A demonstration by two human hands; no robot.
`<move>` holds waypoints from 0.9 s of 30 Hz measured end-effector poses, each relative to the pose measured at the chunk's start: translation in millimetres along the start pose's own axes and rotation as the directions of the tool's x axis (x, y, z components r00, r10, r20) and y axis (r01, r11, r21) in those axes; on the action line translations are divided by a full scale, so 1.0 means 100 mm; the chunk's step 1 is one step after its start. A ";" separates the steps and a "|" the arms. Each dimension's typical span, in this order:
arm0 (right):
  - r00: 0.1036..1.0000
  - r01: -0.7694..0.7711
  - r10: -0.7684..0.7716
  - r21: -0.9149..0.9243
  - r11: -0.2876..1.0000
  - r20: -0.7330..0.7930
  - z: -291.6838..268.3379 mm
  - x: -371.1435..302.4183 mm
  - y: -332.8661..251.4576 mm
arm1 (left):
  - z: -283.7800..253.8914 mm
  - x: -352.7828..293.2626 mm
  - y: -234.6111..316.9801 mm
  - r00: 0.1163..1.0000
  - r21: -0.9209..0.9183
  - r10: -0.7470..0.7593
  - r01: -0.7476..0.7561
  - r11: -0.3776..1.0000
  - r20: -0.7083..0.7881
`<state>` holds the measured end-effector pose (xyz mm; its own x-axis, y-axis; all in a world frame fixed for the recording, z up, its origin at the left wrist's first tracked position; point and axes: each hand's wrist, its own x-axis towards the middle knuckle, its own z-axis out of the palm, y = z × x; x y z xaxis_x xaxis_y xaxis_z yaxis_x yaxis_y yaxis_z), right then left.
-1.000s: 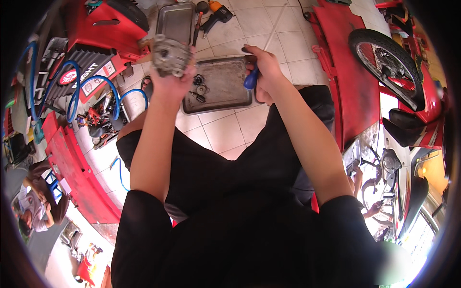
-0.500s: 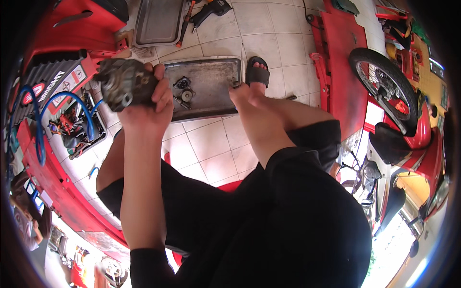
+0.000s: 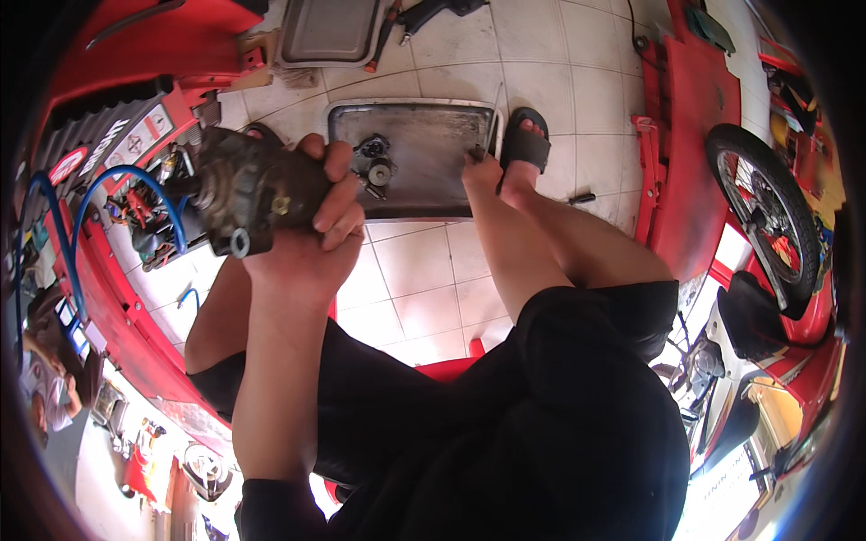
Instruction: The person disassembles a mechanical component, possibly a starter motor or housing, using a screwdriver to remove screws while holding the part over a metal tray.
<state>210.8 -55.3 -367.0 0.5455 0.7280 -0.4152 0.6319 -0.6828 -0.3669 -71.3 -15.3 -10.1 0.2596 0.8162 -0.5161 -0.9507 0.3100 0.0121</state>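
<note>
My left hand (image 3: 311,221) is wrapped round a greasy, dark metal engine part (image 3: 257,189), which looks like a motorcycle cylinder head, and holds it up in the air at left. A bolt end or ring shows on its lower side. Beyond it on the floor lies a shallow metal tray (image 3: 433,126). Several small metal parts (image 3: 377,169), one of them round, are in the tray's left half. At the tray's right end my right hand (image 3: 483,169) is closed, with something dark at its fingertips; what it is, I cannot make out.
Another metal tray (image 3: 329,32), an orange-and-black handled tool (image 3: 385,36) and a black gun-shaped tool (image 3: 437,13) lie farther off. At left are a blue hose (image 3: 135,171) and a bin of tools (image 3: 149,230). A motorcycle wheel (image 3: 767,216) stands at right.
The engine part has come lower and nearer, turned somewhat in my left hand. My right hand stays at the tray's right end. The whole view has shifted a little.
</note>
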 end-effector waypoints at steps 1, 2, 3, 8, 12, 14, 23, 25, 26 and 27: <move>1.000 0.021 -0.021 -0.038 0.999 -0.014 0.00 -0.01 0.01 | 0.00 0.00 -0.01 1.000 0.000 0.000 0.000 1.000 -0.012; 1.000 0.015 -0.017 -0.086 0.996 -0.019 0.00 -0.03 0.00 | 0.02 0.00 -0.02 1.000 -0.002 0.005 -0.005 1.000 -0.006; 0.998 0.052 -0.052 -0.033 0.998 -0.021 -0.03 -0.07 -0.04 | 0.03 0.00 -0.03 1.000 -0.035 -0.001 0.002 0.999 0.008; 0.989 0.138 -0.146 0.179 0.974 0.031 -0.59 -0.23 -0.62 | 0.12 0.01 -0.09 0.994 0.034 0.061 -0.058 0.998 -0.091; 0.831 0.542 -0.555 0.286 0.790 -0.041 -1.53 -0.30 -1.65 | 0.23 0.01 -0.07 0.987 0.064 0.129 -0.123 0.990 -0.097; 0.888 0.351 -0.453 0.524 0.776 0.075 -2.06 -0.45 -2.18 | 0.27 0.01 -0.07 0.980 0.128 0.183 -0.172 0.977 -0.080; 0.636 0.531 -0.769 0.688 0.494 0.062 -3.59 -1.74 -2.86 | 0.25 -0.03 -0.20 0.927 0.313 0.281 -0.197 0.929 -0.249; 0.591 0.598 -0.797 0.598 0.534 0.122 -3.63 -1.80 -2.87 | 0.25 0.00 -0.29 0.900 0.374 0.346 -0.234 0.897 -0.266; 0.567 0.638 -0.811 0.546 0.543 0.145 -3.64 -1.80 -2.89 | 0.25 0.02 -0.34 0.876 0.412 0.404 -0.277 0.868 -0.263; 0.580 0.599 -0.792 0.560 0.573 0.190 -3.64 -1.80 -2.89 | 0.26 0.04 -0.37 0.857 0.444 0.462 -0.330 0.833 -0.227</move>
<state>130.6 33.2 117.1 -0.2883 0.9514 -0.1083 0.3799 0.0099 -0.9250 -30.3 -10.8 9.3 -0.2549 0.7322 -0.6317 -0.8019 0.2050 0.5612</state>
